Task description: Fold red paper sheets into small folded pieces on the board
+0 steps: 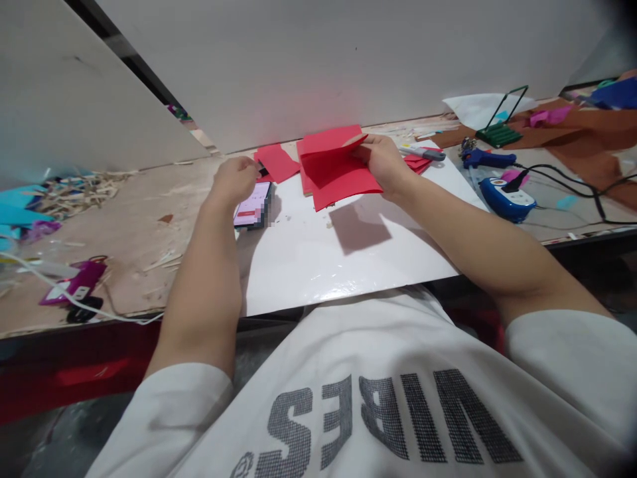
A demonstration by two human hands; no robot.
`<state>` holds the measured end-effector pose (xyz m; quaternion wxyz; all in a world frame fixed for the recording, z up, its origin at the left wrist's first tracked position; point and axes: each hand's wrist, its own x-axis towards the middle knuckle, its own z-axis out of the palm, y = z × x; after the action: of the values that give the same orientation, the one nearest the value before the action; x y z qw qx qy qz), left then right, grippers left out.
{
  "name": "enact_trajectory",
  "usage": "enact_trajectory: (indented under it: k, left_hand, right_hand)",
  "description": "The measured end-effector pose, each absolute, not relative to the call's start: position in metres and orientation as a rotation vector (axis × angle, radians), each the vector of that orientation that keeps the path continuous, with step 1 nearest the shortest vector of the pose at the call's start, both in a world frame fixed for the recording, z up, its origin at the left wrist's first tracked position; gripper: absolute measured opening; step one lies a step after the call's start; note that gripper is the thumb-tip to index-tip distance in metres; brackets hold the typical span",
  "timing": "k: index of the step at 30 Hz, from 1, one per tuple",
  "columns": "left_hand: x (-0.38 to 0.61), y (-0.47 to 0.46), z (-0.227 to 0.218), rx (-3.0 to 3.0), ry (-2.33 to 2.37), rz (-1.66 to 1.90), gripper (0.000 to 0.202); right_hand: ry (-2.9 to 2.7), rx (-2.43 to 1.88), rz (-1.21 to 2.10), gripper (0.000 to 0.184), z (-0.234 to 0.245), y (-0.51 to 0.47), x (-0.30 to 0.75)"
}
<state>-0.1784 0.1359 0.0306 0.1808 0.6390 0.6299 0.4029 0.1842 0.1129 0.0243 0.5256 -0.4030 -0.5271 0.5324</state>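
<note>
My right hand (pixel 385 162) is closed on the edge of a folded red sheet (pixel 343 176), lifted above the white board (pixel 298 279) and casting a shadow on it. Behind it lies a stack of red sheets (pixel 331 141). My left hand (pixel 233 179) is at the far end of a phone (pixel 253 204) with a lit screen, its fingers curled together. Whatever they may hold is hidden; a small dark piece shows beside the fingertips. Another red piece (pixel 277 163) lies just right of that hand.
A grey-handled cutter (pixel 423 153) rests on red pieces at the right. Beyond the board are a blue glue gun (pixel 488 158), a blue power socket (pixel 507 199) with cords and a green stand (pixel 499 135). Wood scraps (pixel 84 196) and a purple power socket (pixel 74 282) lie left.
</note>
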Motion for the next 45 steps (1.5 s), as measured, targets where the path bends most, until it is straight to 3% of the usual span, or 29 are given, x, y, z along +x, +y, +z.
enact_trajectory:
  k: [3, 7, 10, 14, 16, 24, 33, 38, 45]
  left_hand:
    - [-0.154, 0.131, 0.041, 1.719, 1.769, 1.284, 0.035]
    - [-0.097, 0.109, 0.033, 1.492, 1.329, 1.335, 0.029]
    - [-0.054, 0.083, 0.014, 1.465, 1.033, 0.950, 0.051]
    - [-0.026, 0.057, -0.003, 1.427, 0.953, 0.909, 0.075]
    - [-0.025, 0.054, -0.004, 1.403, 0.964, 0.921, 0.078]
    - [-0.032, 0.069, -0.003, 1.388, 1.026, 1.225, 0.045]
    - [-0.022, 0.066, -0.011, 1.439, 1.057, 1.377, 0.044]
    - [-0.018, 0.061, -0.012, 1.484, 1.123, 1.357, 0.033]
    - [-0.020, 0.066, -0.015, 1.566, 1.139, 1.382, 0.037]
  right_hand:
    - [-1.265, -0.969, 1.260, 0.019, 0.027, 0.109, 0.185]
    - [-1.435, -1.007, 1.247, 0.020, 0.032, 0.099, 0.185]
    - [-1.650, -1.052, 1.310, 0.013, 0.036, 0.088, 0.187]
    - [-1.823, -1.073, 1.273, 0.005, 0.038, 0.081, 0.194]
    - [-1.842, -1.079, 1.262, 0.010, 0.036, 0.084, 0.196]
    - [-1.779, -1.031, 1.174, 0.033, 0.035, 0.094, 0.201]
    - [-1.881, -1.107, 1.092, 0.021, 0.036, 0.099, 0.210]
    - [-1.930, -1.115, 1.023, 0.025, 0.032, 0.104, 0.211]
    - [-2.004, -1.219, 0.782, 0.031, 0.033, 0.105, 0.211]
